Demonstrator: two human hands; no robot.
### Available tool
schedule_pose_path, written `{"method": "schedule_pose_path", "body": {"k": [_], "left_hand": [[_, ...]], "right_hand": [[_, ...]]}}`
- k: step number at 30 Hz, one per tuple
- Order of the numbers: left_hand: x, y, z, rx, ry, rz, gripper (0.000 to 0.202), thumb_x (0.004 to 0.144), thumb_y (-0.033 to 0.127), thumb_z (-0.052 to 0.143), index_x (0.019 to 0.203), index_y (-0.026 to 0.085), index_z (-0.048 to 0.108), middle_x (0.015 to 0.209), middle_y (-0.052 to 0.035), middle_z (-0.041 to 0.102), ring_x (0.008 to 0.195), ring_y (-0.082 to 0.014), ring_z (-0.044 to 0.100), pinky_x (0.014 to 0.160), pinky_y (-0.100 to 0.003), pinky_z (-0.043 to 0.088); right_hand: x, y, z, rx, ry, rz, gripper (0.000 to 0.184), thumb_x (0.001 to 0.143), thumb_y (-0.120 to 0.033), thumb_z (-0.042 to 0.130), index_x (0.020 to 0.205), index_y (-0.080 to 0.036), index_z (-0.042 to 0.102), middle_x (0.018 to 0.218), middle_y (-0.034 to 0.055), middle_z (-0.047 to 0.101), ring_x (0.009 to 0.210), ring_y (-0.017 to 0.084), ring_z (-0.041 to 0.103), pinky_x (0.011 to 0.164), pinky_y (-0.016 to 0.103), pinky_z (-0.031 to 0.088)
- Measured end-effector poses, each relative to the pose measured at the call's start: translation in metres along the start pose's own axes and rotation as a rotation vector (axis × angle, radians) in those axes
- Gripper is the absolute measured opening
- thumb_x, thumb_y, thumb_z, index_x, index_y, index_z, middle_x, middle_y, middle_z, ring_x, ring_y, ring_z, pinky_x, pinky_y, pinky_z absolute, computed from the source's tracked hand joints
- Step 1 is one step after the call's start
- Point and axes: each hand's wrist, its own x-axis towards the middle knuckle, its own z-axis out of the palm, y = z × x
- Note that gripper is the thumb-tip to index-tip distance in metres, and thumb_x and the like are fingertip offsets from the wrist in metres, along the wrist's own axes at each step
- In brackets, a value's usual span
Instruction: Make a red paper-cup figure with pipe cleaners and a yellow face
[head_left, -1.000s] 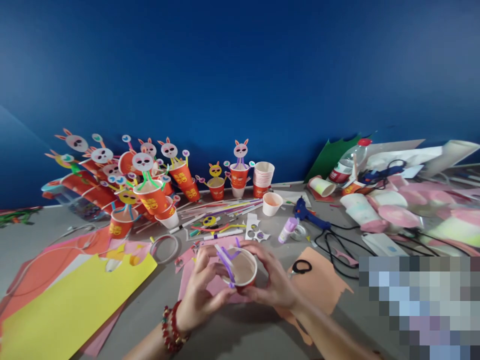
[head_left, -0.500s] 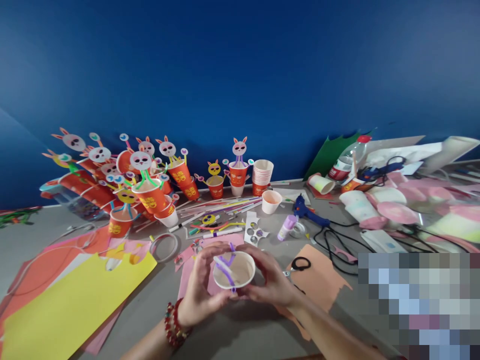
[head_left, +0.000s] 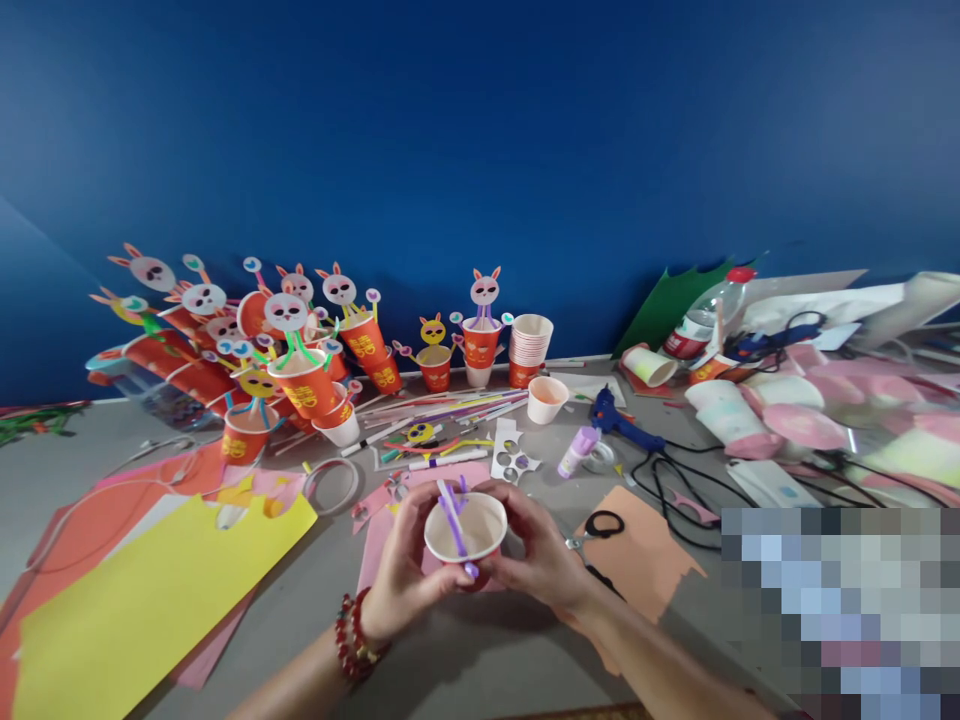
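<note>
Between my two hands is a paper cup, white inside, its mouth tipped up toward me. My left hand wraps the cup's left side, with the thumb near the front rim. From the right, my right hand grips the other side, fingers curled around the back. Purple pipe cleaners with a pale stick-like piece lie across the left part of the cup's mouth. One purple end pokes out at the front rim by my left thumb. Pink paper lies beneath my left hand.
Orange cups with rabbit faces crowd the back left. A cup stack and a single cup stand behind my hands. Yellow paper lies left; scissors, a glue stick and a blue glue gun with cables lie right.
The cup's mouth has tilted slightly, and the purple pipe cleaners with the pale piece now stand steeper across its left side. Both hands keep hold of the cup.
</note>
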Motion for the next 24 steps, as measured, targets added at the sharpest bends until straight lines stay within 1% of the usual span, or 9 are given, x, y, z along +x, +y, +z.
{"method": "schedule_pose_path", "body": {"k": [2,4,8,14,17,20,22,23,24], "left_hand": [[-0.001,-0.001,0.000,0.019,-0.006,-0.016,0.075,0.077,0.055,0.076,0.139,0.025,0.045,0.136,-0.0161,0.054,0.123,-0.0343,0.058,0.102,-0.048,0.049],[-0.002,-0.003,-0.001,0.057,-0.008,-0.007,0.078,0.076,0.057,0.075,0.140,0.025,0.044,0.137,-0.0169,0.053,0.124,-0.0357,0.057,0.102,-0.049,0.048],[-0.002,-0.005,-0.001,0.105,-0.007,0.060,0.074,0.079,0.054,0.075,0.141,0.027,0.044,0.137,-0.0147,0.055,0.126,-0.0346,0.055,0.104,-0.048,0.047],[0.000,-0.001,0.002,0.072,0.023,0.042,0.069,0.082,0.052,0.073,0.140,0.027,0.044,0.136,-0.0141,0.056,0.124,-0.0332,0.057,0.102,-0.047,0.050],[-0.004,-0.004,0.002,0.075,0.028,0.038,0.070,0.082,0.052,0.072,0.141,0.027,0.044,0.138,-0.0142,0.055,0.125,-0.0335,0.057,0.102,-0.046,0.050],[-0.010,-0.012,-0.002,0.120,0.055,0.020,0.070,0.081,0.048,0.074,0.142,0.027,0.045,0.141,-0.0144,0.054,0.128,-0.0344,0.055,0.104,-0.047,0.048],[-0.012,-0.019,-0.005,0.158,0.098,0.017,0.069,0.082,0.043,0.075,0.142,0.029,0.044,0.142,-0.0134,0.053,0.130,-0.0348,0.053,0.106,-0.047,0.047],[-0.012,-0.022,-0.007,0.170,0.122,0.011,0.068,0.083,0.041,0.074,0.142,0.030,0.044,0.144,-0.0128,0.052,0.132,-0.0351,0.052,0.107,-0.048,0.046],[-0.011,-0.024,-0.008,0.188,0.119,0.002,0.067,0.083,0.040,0.074,0.143,0.030,0.043,0.145,-0.0122,0.051,0.134,-0.0355,0.050,0.108,-0.049,0.044]], "right_hand": [[0.000,0.000,0.001,0.010,0.006,0.000,0.050,0.075,-0.039,0.082,0.117,-0.023,0.059,0.117,0.0095,0.063,0.108,0.028,0.062,0.089,0.036,0.051],[0.001,-0.001,0.002,0.036,0.016,0.004,0.050,0.074,-0.042,0.082,0.115,-0.023,0.059,0.115,0.0090,0.063,0.106,0.028,0.062,0.088,0.036,0.051],[0.001,-0.003,0.004,0.076,0.026,0.007,0.051,0.076,-0.048,0.081,0.115,-0.023,0.060,0.114,0.0084,0.062,0.103,0.026,0.062,0.087,0.034,0.051],[0.001,-0.005,0.002,0.055,-0.002,0.027,0.052,0.077,-0.051,0.079,0.115,-0.022,0.059,0.114,0.0089,0.063,0.104,0.026,0.062,0.086,0.034,0.051],[0.003,-0.007,0.002,0.026,0.005,0.018,0.054,0.075,-0.056,0.079,0.112,-0.022,0.061,0.111,0.0088,0.063,0.101,0.026,0.062,0.084,0.034,0.051],[0.006,-0.009,0.001,-0.028,0.036,-0.022,0.061,0.068,-0.067,0.079,0.105,-0.021,0.064,0.106,0.0083,0.065,0.095,0.024,0.063,0.080,0.033,0.051],[0.007,-0.010,-0.003,-0.074,0.058,-0.084,0.065,0.065,-0.071,0.078,0.103,-0.020,0.064,0.102,0.0079,0.066,0.090,0.024,0.063,0.078,0.033,0.051],[0.008,-0.012,-0.005,-0.102,0.091,-0.127,0.060,0.069,-0.070,0.076,0.100,-0.020,0.064,0.097,0.0070,0.066,0.087,0.023,0.063,0.077,0.033,0.051],[0.008,-0.014,-0.009,-0.132,0.151,-0.170,0.050,0.076,-0.066,0.072,0.095,-0.021,0.064,0.091,0.0057,0.066,0.082,0.022,0.063,0.074,0.033,0.051]]}}
